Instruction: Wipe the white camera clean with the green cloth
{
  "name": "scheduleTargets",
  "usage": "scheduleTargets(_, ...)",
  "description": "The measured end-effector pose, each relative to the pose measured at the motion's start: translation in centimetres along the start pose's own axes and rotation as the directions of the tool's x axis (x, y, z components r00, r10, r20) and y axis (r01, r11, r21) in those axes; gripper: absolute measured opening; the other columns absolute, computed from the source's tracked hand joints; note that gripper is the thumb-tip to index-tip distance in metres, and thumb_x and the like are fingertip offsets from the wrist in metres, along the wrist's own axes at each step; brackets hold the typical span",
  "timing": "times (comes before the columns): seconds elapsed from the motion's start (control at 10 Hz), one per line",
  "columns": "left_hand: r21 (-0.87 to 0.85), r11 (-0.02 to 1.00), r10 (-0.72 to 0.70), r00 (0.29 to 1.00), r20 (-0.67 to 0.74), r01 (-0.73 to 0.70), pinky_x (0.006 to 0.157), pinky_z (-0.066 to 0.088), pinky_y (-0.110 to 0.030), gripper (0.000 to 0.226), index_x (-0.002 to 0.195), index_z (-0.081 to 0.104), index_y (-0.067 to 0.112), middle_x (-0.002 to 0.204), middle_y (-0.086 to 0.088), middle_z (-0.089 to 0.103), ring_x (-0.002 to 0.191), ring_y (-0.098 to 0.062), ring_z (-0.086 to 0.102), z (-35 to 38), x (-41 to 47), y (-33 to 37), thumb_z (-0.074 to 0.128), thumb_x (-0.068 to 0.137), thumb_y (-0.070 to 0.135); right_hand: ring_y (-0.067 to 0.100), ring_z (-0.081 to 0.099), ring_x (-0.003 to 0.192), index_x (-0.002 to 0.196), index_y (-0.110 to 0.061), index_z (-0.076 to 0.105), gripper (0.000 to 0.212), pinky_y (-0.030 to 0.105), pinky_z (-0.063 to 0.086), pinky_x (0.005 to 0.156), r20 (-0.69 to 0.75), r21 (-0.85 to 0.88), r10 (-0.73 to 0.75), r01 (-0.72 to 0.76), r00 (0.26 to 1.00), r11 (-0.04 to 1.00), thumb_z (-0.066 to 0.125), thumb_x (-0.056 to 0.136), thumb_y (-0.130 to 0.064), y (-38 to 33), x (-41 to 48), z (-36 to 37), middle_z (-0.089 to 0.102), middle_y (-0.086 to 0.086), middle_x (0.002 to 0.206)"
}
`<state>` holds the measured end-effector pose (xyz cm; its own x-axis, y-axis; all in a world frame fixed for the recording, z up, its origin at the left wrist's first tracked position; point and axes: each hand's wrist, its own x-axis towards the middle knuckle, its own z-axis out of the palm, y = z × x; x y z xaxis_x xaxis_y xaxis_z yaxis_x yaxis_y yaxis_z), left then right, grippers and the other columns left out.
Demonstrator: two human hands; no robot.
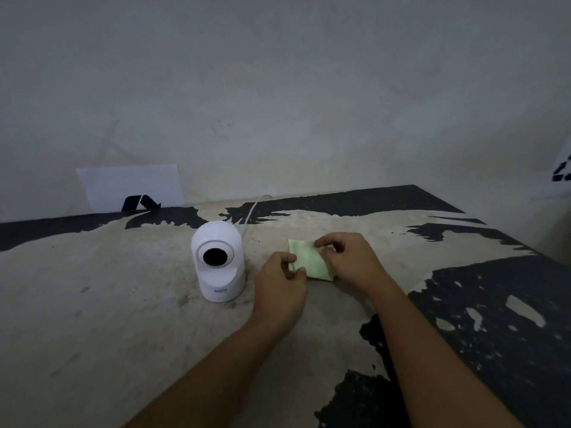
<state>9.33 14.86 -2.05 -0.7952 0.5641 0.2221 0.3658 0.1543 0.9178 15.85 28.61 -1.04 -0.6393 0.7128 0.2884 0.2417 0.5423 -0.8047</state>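
The white camera (219, 261) stands upright on the table, its dark round lens facing me, a white cable (254, 208) running from its back to the wall. To its right lies the folded pale green cloth (306, 257). My left hand (279, 288) pinches the cloth's near left edge between thumb and fingers. My right hand (349, 257) pinches the cloth's far right part, covering its right side. Both hands are a short way right of the camera and do not touch it.
The table (123, 319) has a worn, peeling black-and-beige top and meets a pale wall at the back. A white sheet with a black mark (133, 188) leans on the wall behind the camera. A second marked sheet (560, 174) hangs at far right.
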Motion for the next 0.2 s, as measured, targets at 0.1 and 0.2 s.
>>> scheduleTargets(0.1,0.090,0.996,0.006,1.000,0.028,-0.009,0.060,0.039,-0.011,0.026,0.108,0.056,0.019,0.101,-0.001,0.061,0.080,-0.005,0.056,-0.16,-0.13,0.15,0.061,0.083,0.022,0.013,0.058,0.098,0.109,-0.020,0.067,0.024,0.025,0.047,0.083,0.010,-0.100,-0.055,0.056,0.998,0.993,0.060,0.088,-0.012,0.24,-0.24,0.82,0.066,0.003,0.115)
scheduleTargets(0.2,0.202,0.974,0.098,0.995,0.019,-0.100,0.078,0.042,-0.020,0.026,0.106,0.055,0.019,0.109,-0.001,0.055,0.094,-0.012,0.053,-0.81,-0.59,0.37,0.062,0.082,0.024,0.019,0.055,0.108,0.133,-0.024,0.046,0.048,0.035,0.049,0.092,-0.009,-0.165,-0.032,0.030,0.999,0.986,0.061,0.088,-0.016,0.35,-0.08,1.54,0.057,0.004,0.129)
